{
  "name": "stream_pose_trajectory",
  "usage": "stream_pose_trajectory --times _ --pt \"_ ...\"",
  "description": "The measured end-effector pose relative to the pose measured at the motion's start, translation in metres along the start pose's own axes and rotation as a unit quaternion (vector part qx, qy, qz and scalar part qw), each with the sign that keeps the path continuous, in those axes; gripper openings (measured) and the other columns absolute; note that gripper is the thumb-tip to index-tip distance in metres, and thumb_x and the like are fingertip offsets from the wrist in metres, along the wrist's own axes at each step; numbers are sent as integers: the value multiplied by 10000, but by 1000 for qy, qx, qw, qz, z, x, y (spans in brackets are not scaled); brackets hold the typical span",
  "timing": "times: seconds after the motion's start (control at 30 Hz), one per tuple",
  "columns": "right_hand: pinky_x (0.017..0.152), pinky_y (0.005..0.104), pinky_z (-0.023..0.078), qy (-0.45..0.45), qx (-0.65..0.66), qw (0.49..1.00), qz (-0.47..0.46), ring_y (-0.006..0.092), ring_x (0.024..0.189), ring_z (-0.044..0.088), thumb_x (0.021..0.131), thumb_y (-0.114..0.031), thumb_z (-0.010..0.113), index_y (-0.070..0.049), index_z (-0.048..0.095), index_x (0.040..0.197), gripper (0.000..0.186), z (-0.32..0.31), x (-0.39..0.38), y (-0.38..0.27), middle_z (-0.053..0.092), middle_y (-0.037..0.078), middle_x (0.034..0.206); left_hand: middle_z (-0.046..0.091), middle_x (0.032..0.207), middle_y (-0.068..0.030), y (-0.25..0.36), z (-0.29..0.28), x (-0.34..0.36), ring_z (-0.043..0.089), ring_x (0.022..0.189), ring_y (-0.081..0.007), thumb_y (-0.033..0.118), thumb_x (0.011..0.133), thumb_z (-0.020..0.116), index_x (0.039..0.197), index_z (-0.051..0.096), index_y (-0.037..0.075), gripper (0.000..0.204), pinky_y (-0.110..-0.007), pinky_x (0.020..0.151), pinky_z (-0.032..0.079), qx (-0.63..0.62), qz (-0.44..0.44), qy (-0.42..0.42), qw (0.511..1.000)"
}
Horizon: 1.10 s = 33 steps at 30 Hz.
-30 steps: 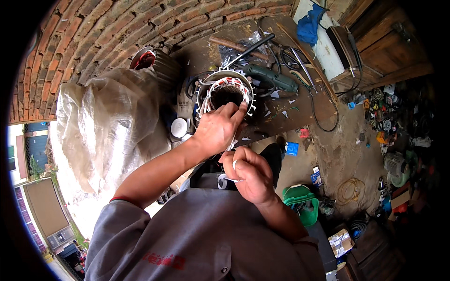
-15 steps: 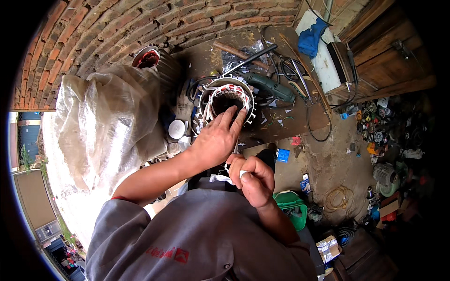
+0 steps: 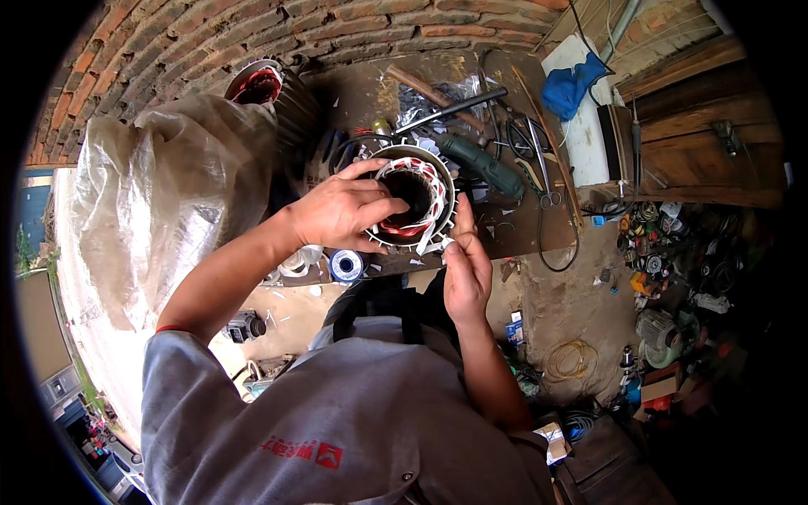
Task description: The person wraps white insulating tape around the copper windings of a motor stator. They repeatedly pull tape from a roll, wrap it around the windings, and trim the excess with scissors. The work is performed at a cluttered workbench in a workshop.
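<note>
An open-ended motor stator (image 3: 448,175) with a finned metal shell stands at the near side of the workbench. Its ring of red wire coils (image 3: 406,229) is bound with white tape. My left hand (image 3: 349,209) grips the left side of the stator, fingers curled over the rim and coils. At its lower right, my right hand (image 3: 468,273) pinches a white tape strip (image 3: 427,244) between thumb and fingers; the strip runs up to the coils. Part of the left rim is hidden behind my left hand.
Behind the stator lie a green power tool (image 3: 480,162), a hammer (image 3: 429,93), a black bar (image 3: 450,111) and scissors (image 3: 549,198). A wire spool (image 3: 346,266) is near the bench's front edge. Clear plastic sheeting (image 3: 168,210) and another stator (image 3: 282,97) stand left.
My left hand has shifted from fingers over the bore to the stator's left side. My right hand has moved from near my chest up to the stator's edge. The view has shifted.
</note>
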State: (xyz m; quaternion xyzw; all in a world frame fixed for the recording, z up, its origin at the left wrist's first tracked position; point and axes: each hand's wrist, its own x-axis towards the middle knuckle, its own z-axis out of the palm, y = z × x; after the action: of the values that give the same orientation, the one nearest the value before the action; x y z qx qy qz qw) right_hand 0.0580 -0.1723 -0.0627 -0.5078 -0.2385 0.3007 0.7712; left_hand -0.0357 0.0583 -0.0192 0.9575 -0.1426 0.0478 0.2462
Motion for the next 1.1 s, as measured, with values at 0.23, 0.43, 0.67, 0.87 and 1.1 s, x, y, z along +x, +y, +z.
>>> stream_pose_trajectory --times 0.23,0.43,0.67,0.87,1.1 --pt "986 246 310 11 116 990 75 148 1304 403 967 -49 442 31 541 907 141 -11 40 -8 267 282 1559 574 836 -43 18 19 4 580 833 -245 300 710 805 1041 648 92 421 -407 954 409 29 -46 77 995" --pt "1148 475 297 -26 131 981 137 391 1377 391 968 -87 392 80 548 1031 237 -40 91 -22 409 329 1450 567 831 -50 73 53 33 564 819 -248 280 685 822 1010 637 91 419 -386 849 409 53 -272 169 946" --pt "918 379 514 -9 -96 987 125 271 1028 617 956 -106 455 105 568 956 239 -70 57 -148 565 239 1162 616 1055 -113 110 19 40 579 1027 -281 299 712 826 1121 629 22 532 -417 923 460 -63 -257 266 927" --pt "765 295 479 -184 -115 909 356 160 795 580 927 -112 520 34 563 842 174 -99 38 -214 600 139 961 548 1344 -109 154 83 88 491 1251 -168 396 987 584 1432 392 -47 656 -355 1030 422 -701 -400 225 546" --pt "850 330 476 -307 -495 795 171 210 956 619 915 -125 641 29 611 942 159 -171 47 -162 639 151 1057 672 904 -93 154 84 142 644 851 -184 277 1061 443 1081 592 -2 317 -322 869 510 -767 -321 464 304"
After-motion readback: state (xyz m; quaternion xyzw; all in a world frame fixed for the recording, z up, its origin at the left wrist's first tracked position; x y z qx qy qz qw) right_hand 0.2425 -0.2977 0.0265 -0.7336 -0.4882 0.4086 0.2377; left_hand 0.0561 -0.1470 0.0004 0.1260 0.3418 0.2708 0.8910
